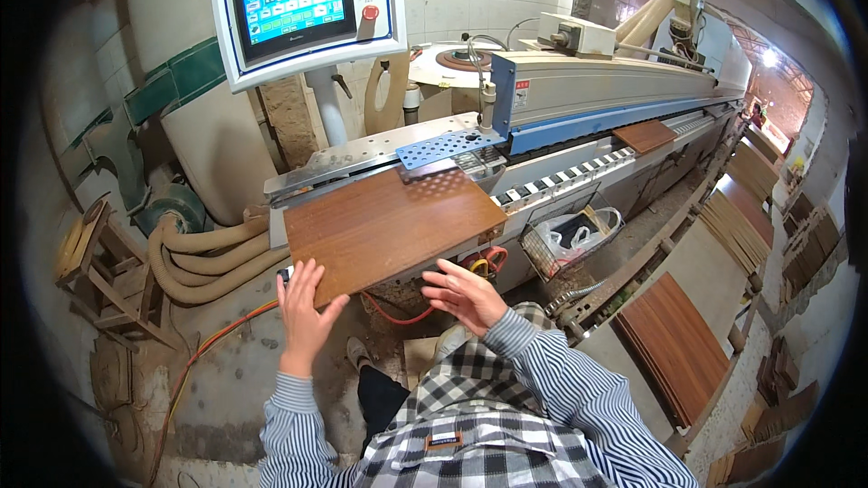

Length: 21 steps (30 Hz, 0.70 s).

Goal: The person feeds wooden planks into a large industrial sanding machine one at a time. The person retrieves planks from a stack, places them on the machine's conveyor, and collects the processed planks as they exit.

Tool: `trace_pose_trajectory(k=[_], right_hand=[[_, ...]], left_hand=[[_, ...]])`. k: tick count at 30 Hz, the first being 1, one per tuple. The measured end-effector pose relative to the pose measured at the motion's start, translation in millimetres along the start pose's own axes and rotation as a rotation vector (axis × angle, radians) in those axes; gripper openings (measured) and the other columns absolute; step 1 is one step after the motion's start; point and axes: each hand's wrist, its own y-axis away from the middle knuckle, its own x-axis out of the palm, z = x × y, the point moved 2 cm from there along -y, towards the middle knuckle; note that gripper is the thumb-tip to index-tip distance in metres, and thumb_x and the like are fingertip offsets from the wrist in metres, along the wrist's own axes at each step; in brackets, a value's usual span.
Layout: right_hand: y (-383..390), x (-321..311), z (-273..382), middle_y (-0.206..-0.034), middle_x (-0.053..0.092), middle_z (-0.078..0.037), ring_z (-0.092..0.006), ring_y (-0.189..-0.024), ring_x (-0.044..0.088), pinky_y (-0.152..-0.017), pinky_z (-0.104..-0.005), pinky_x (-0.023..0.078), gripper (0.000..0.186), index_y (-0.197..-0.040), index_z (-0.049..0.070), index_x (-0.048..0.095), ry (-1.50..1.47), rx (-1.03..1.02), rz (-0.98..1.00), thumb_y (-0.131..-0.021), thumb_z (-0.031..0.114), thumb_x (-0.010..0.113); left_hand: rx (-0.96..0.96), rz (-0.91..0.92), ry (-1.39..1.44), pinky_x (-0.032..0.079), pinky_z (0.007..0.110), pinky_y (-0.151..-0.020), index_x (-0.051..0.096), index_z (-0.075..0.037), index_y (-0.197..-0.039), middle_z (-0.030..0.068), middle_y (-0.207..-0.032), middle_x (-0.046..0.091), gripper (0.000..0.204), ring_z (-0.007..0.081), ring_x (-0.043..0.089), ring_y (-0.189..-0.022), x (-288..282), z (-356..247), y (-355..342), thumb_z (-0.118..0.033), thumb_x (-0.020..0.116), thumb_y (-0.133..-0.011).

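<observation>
A reddish-brown wood-grain panel (384, 230) lies flat at the infeed end of a long edge-banding machine (615, 95), its far edge close under a blue perforated plate (449, 148). My left hand (306, 307) rests at the panel's near left corner, fingers spread over its edge and top. Just off the near edge, toward the right, my right hand (464, 295) hovers with fingers stretched out and holds nothing. A second, smaller brown panel (645, 136) sits farther along the machine's track.
A control screen (294, 7) on a post stands at the back left. Beige hoses (203, 262) and a wooden stool (113, 271) are on the left. A wire basket with bags (571, 239) hangs at the machine's front. Stacked panels (674, 348) lie at the right.
</observation>
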Motion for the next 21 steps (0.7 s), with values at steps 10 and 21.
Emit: trace_pose_trajectory(k=[10,21], right_hand=[[129,-167,-31,-0.106,0.070,-0.017,-0.0266,-0.094,0.069,-0.084,-0.0344,0.054,0.028,-0.113,0.001,0.068,1.334,-0.390,-0.463,-0.089,0.013,0.065],[156,-159,-56,-0.113,0.065,-0.017,-0.0356,-0.106,0.058,-0.095,-0.0458,0.047,0.022,-0.104,-0.001,0.068,1.656,-0.682,-0.342,-0.084,0.005,0.064]], left_hand=[[-0.073,0.036,0.005,0.024,0.048,-0.114,0.059,-0.008,-0.130,0.0136,-0.147,0.048,0.063,0.0296,0.038,-0.141,18,25,-39,-0.044,0.074,-0.081],[-0.111,0.071,0.009,0.025,0.047,-0.112,0.058,-0.009,-0.133,0.0142,-0.150,0.045,0.065,0.0289,0.036,-0.142,15,24,-42,-0.042,0.075,-0.080]])
